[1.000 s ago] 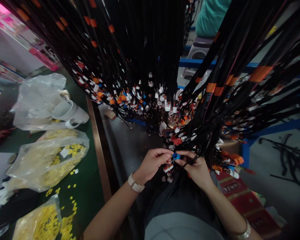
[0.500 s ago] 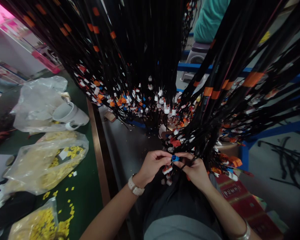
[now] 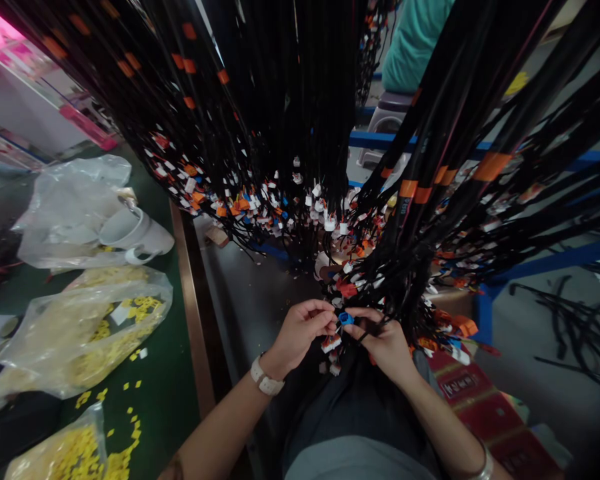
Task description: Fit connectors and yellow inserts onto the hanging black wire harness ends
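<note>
Thick bundles of black wire harnesses (image 3: 300,133) with orange tape bands hang in front of me, ending in small white, orange and blue connectors. My left hand (image 3: 300,333) and my right hand (image 3: 387,343) meet over my lap and pinch a small blue connector (image 3: 345,319) between their fingertips. The right hand also grips black wires running up into the right bundle (image 3: 420,267). White and red connectors (image 3: 330,345) dangle just below my fingers. I wear a white watch on the left wrist and a bracelet on the right.
To my left a green table (image 3: 170,393) holds clear bags of small yellow parts (image 3: 80,333), loose yellow pieces, a white mug (image 3: 135,233) and an empty plastic bag. A person in teal (image 3: 415,40) sits beyond the harnesses. Blue rack rails and loose black cables lie at right.
Both hands stay pinched on the blue connector. The view has shifted slightly, so hands and table objects sit a little lower and further left in the frame.
</note>
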Motion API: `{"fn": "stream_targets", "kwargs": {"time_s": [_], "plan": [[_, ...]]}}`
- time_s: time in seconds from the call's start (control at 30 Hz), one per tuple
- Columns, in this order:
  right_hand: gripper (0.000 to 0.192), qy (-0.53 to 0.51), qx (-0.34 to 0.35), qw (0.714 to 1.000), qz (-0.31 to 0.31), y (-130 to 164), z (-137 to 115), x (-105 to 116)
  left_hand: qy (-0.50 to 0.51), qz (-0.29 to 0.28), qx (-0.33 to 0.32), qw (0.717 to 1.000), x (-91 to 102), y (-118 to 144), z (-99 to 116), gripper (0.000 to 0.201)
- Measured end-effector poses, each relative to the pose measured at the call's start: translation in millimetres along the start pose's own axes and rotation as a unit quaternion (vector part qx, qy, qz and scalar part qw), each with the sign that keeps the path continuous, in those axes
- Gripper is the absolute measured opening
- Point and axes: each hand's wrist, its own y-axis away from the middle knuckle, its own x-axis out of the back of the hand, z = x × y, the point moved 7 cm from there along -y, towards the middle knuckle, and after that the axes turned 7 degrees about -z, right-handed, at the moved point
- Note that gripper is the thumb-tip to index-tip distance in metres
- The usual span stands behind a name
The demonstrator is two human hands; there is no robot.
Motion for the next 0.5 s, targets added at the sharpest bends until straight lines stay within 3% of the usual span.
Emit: {"fn": "stream_targets", "kwargs": {"time_s": [0.3, 0.5], "plan": [[0.026, -0.003, 0.011, 1.0, -0.016, 1, -5, 1, -0.2, 0.045, -0.029, 0.978, 2.2, 1, 10, 0.018], [0.024, -0.004, 0.011, 0.999, -0.033, 1, -3, 0, -0.306, 0.008, -0.101, 0.947, -8.7, 6, 23, 0.011]]}}
